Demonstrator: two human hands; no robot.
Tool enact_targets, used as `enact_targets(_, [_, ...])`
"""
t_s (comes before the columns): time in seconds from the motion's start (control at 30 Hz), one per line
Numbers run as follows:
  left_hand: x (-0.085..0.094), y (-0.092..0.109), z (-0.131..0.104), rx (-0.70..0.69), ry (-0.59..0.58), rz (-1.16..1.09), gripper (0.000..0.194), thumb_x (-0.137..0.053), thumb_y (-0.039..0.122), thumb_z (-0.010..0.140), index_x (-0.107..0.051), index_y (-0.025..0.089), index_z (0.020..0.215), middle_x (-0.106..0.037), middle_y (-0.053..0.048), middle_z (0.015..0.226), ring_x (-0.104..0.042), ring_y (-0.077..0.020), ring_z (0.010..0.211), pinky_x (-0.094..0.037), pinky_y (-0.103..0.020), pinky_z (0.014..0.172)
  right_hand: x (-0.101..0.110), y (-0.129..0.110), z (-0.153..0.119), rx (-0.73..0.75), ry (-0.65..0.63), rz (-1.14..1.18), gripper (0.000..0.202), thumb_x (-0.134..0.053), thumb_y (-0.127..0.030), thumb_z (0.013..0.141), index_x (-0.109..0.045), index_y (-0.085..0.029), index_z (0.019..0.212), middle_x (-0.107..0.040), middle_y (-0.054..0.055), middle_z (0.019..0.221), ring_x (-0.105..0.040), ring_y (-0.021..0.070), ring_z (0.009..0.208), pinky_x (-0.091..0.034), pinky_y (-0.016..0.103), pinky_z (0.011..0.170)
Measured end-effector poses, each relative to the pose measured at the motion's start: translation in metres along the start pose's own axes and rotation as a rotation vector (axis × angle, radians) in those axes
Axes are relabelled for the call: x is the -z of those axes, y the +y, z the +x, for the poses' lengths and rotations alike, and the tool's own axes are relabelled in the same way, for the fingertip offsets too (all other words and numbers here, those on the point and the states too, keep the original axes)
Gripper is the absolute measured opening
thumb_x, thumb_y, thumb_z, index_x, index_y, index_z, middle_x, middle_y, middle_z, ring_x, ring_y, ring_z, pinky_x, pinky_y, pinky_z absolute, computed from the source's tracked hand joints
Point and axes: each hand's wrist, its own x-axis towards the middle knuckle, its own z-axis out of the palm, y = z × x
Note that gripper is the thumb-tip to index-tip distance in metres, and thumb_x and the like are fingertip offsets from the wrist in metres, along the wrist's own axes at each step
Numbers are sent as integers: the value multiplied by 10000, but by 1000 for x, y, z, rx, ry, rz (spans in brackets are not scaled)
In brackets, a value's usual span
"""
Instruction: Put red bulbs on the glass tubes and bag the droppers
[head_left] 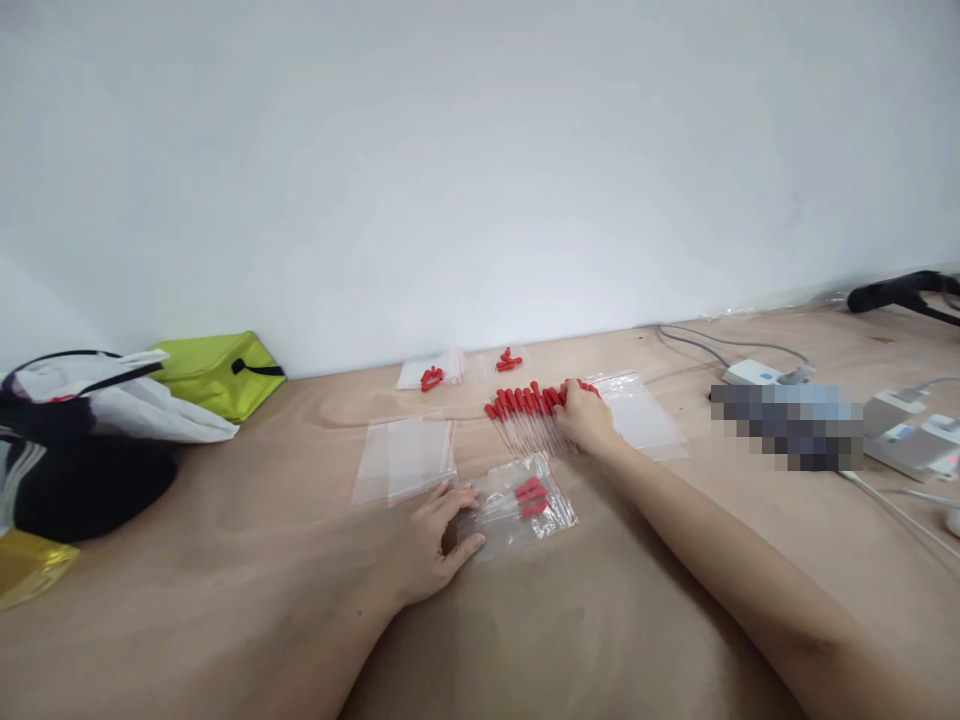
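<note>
Left grip (431,545) has its thumb and fingers apart at the left edge of a clear bag (499,515), apparently to stop the film sliding; whether the right grip (586,420) is closed cannot be told, its fingertips being hidden. From the left, flat bags (379,465) lie overlapped on the surface (285,560). Next, the steadied bag contains a few red-tipped sticks (532,496). Just beyond, loose sticks (529,402) lie in a row, red ends away from the person, probably for easy picking. The right grip is at the row's right part, beside another flat bag (645,415).
</note>
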Motion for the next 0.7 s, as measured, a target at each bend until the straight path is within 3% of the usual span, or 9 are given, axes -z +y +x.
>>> enact_targets(0.17, [-2, -1, -1, -8, 5, -47, 173, -495, 277, 797, -472, 225, 960, -564, -35, 1168, -498, -188, 1102, -246, -428, 1050, 1, 6, -7, 124, 154, 180, 434, -362, -149, 787, -317, -82, 1213, -581, 179, 978, -559, 262, 892, -407, 355, 721])
enact_targets(0.27, [-1, 0, -1, -11, 9, -71, 175, -495, 271, 795, -477, 225, 964, -562, -37, 1166, -493, -193, 1106, -262, -426, 1041, 0, 23, -22, 235, 242, 535, 533, -393, -224, 785, -212, -110, 1273, -579, 73, 820, -570, 199, 733, -438, 335, 671])
enact_targets(0.37, [-1, 0, 0, -8, 9, -77, 223, -496, 274, 794, -484, 223, 1010, -558, -44, 1167, -498, -199, 1096, -291, -421, 1026, -5, 41, -43, 116, 195, 894, 593, -457, -330, 757, -193, -187, 1268, -501, -32, 691, -524, 134, 524, -444, 279, 508])
enact_targets(0.47, [0, -1, -1, -1, 12, -57, 284, -504, 282, 787, -479, 229, 1065, -561, -41, 1165, -493, -208, 1103, -305, -419, 1020, -10, 50, -60, -20, 163, 1112, 592, -512, -372, 717, -234, -210, 1214, -470, -66, 623, -530, 128, 502, -453, 260, 469])
enact_targets(0.7, [-2, -5, -4, 48, -13, 6, 369, -510, 324, 791, -462, 244, 1148, -536, -29, 1208, -405, -249, 1196, -355, -420, 986, -19, 34, -69, -58, 153, 1269, 518, -602, -386, 658, -288, -230, 1040, -500, -80, 605, -567, 129, 532, -494, 275, 521])
